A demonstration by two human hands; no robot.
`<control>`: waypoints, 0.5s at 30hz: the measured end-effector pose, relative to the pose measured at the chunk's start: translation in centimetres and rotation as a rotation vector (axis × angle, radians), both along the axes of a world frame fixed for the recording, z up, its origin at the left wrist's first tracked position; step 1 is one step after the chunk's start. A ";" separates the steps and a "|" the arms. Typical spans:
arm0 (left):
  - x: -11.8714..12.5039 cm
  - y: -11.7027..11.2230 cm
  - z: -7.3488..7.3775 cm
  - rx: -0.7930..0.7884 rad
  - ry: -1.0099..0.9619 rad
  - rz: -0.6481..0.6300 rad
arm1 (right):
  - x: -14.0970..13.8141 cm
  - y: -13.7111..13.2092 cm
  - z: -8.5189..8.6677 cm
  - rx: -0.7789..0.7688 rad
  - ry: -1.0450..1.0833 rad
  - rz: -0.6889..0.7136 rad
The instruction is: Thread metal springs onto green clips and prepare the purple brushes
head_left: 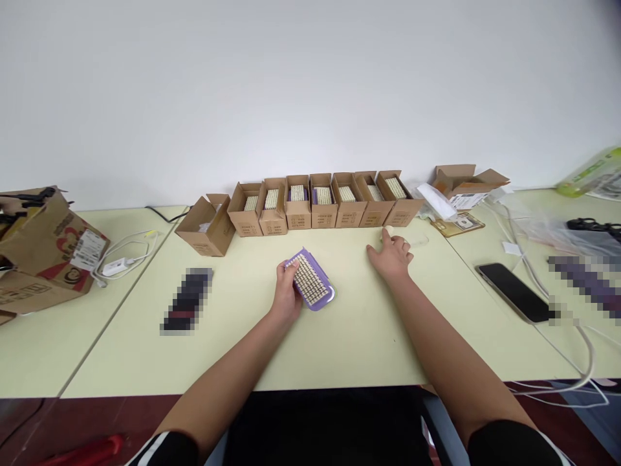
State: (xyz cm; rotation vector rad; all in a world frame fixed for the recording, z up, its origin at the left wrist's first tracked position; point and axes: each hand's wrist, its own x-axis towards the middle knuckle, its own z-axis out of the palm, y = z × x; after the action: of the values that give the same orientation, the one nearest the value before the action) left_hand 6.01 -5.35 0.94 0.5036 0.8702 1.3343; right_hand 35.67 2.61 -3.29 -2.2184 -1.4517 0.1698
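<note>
My left hand (pixel 287 294) is closed around the left edge of a flat purple pack (pixel 314 285) bearing rows of small cream-coloured pieces. The pack is tilted, held over the front middle of the table, with its thumb-side corner under my thumb. To the right, my right hand (pixel 392 257) reaches forward low over the table, thumb spread away from the fingers. A small whitish thing (pixel 389 230) lies at its fingertips, just in front of the rightmost filled box; whether the fingers touch it cannot be made out.
Several small cardboard boxes (pixel 323 213) with cream-coloured rows inside line up along the wall. Another open box (pixel 206 226) stands left of them. A phone (pixel 517 292), white cables (pixel 587 362) and a cardboard box (pixel 468 184) are at right; a large carton (pixel 53 252) stands far left.
</note>
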 end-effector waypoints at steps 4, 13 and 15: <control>0.2 0.1 0.1 -0.015 0.007 0.051 | -0.7 -0.7 0.4 0.055 -0.002 0.030; -0.5 0.9 0.1 0.000 -0.002 0.228 | -7.6 -7.0 6.0 0.144 0.498 0.811; -0.5 0.9 0.5 0.022 -0.024 0.249 | -9.7 -8.5 6.0 0.029 0.576 0.852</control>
State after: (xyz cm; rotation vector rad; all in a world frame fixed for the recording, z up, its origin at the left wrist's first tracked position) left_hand 5.53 -4.43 1.44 0.4046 0.9204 1.5750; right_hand 25.96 -5.94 2.76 -1.2206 -1.8909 0.9570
